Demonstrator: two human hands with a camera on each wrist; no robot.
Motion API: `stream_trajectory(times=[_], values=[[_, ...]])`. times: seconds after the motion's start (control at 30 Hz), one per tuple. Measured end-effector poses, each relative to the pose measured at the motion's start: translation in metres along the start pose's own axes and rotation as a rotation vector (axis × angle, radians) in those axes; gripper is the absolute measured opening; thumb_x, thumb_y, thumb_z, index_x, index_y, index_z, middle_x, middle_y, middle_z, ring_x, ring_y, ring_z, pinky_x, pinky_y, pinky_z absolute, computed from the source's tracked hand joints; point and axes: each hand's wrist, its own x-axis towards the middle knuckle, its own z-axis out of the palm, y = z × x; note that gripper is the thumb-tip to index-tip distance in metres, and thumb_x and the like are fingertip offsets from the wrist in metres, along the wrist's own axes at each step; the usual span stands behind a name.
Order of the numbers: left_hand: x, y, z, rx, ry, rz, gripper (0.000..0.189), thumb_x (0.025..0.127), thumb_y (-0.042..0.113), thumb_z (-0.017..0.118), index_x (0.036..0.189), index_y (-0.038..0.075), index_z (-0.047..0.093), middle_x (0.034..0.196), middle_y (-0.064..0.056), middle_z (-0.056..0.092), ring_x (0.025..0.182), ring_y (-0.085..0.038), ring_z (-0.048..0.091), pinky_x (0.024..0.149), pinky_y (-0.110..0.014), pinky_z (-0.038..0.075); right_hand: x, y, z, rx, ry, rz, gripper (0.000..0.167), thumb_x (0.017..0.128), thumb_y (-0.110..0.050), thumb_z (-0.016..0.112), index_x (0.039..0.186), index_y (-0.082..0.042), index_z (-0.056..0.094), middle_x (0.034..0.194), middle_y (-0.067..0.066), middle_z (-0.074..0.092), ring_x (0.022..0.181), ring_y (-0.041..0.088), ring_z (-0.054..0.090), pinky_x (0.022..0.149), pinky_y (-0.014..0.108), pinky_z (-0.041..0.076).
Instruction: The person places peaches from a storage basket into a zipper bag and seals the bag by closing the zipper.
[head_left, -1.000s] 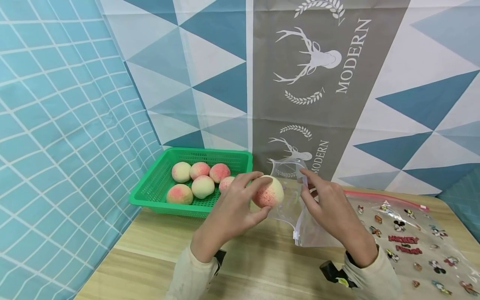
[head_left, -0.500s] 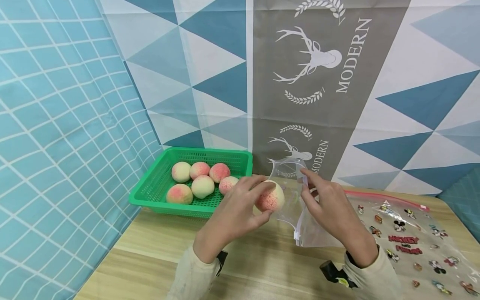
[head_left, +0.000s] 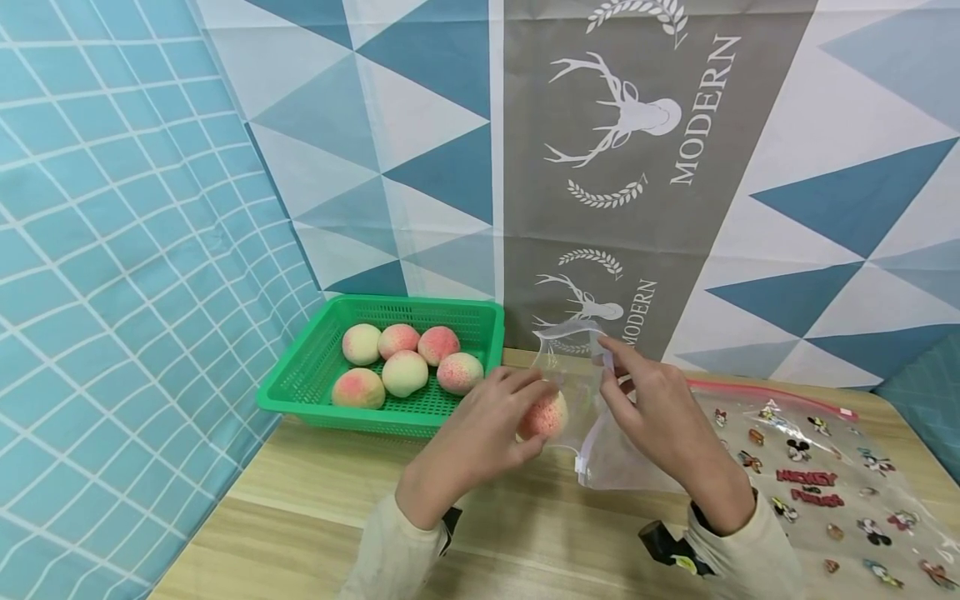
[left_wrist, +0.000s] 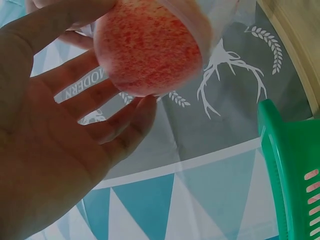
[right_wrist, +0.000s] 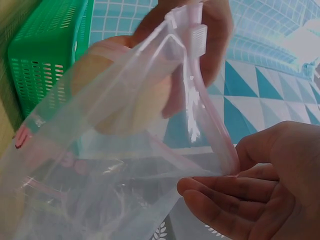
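My left hand (head_left: pixel 476 429) grips a pink-and-cream peach (head_left: pixel 547 415) between thumb and fingers. It is at the mouth of a clear slider zip bag (head_left: pixel 626 462), and the bag's edge lies across part of it in the left wrist view. Through the plastic, the right wrist view shows the pale side of the peach. My right hand (head_left: pixel 660 412) pinches the bag's pinkish zip rim (right_wrist: pixel 230 160) between thumb and fingertips, holding the mouth apart. A white slider (right_wrist: pixel 198 40) sits at one end of the rim, near my left hand.
Several more peaches (head_left: pixel 405 372) lie in a green plastic basket (head_left: pixel 300 400) on the left of the wooden table (head_left: pixel 300 500). To the right, a large clear bag with a red zip and cartoon prints (head_left: pixel 825 450) lies flat. A patterned cloth hangs behind.
My left hand has moved right and slightly down with the peach, bringing it into the bag's mouth. The slider end of the bag has shifted slightly left. My right hand stays almost still.
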Motion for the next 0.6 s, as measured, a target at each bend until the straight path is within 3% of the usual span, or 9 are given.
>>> stream_trajectory(times=[0.2, 0.6], values=[[-0.0003, 0.0001, 0.0034, 0.036, -0.074, -0.012, 0.049, 0.079, 0.018, 0.081, 0.125, 0.013, 0.065, 0.132, -0.002, 0.062, 0.113, -0.024, 0.058, 0.099, -0.037, 0.046, 0.0008, -0.0014, 0.0012, 0.013, 0.003, -0.009, 0.039, 0.094, 0.0, 0.056, 0.133, 0.003, 0.059, 0.093, 0.013, 0.074, 0.073, 0.018, 0.071, 0.063, 0.034, 0.059], [-0.0022, -0.0018, 0.0093, 0.067, -0.1, -0.04, 0.041, 0.087, 0.015, 0.074, 0.127, 0.011, 0.064, 0.13, -0.006, 0.063, 0.116, -0.026, 0.058, 0.099, -0.038, 0.047, -0.0002, -0.0023, 0.0046, 0.03, 0.041, -0.079, 0.039, 0.091, 0.004, 0.058, 0.13, 0.005, 0.06, 0.085, 0.008, 0.074, 0.071, 0.016, 0.071, 0.062, 0.03, 0.059]])
